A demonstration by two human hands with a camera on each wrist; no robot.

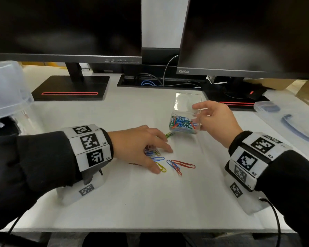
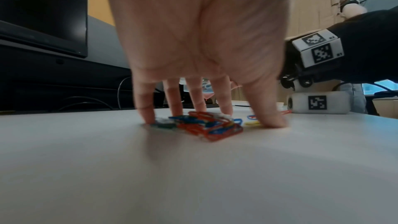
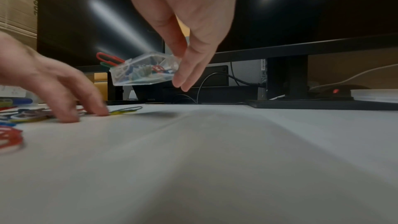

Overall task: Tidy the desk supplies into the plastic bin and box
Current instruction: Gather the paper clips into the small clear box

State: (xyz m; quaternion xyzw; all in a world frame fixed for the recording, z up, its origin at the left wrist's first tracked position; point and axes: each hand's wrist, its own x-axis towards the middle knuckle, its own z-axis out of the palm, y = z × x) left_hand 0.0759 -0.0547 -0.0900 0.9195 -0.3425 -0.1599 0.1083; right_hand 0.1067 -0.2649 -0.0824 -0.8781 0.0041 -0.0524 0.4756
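Coloured paper clips (image 1: 178,164) lie loose on the white desk (image 1: 150,202). My left hand (image 1: 161,157) is spread over a small heap of them, fingertips (image 2: 148,117) touching the desk around the heap (image 2: 206,125). A green clip (image 1: 169,134) lies just beyond its fingers. My right hand (image 1: 197,114) pinches a small clear box (image 1: 183,123) by its right end and holds it tilted above the desk. The box's lid (image 1: 187,101) stands open, and the box is partly filled with clips. In the right wrist view the box (image 3: 142,72) hangs clear of the desk, with clips poking out of its left end.
Two dark monitors on black stands (image 1: 70,88) line the back, with a cable tray (image 1: 159,82) between them. A clear plastic bin (image 1: 5,90) sits at the far left. A clear lid with a blue handle (image 1: 292,125) lies at the right. A black mouse (image 1: 253,93) rests behind it.
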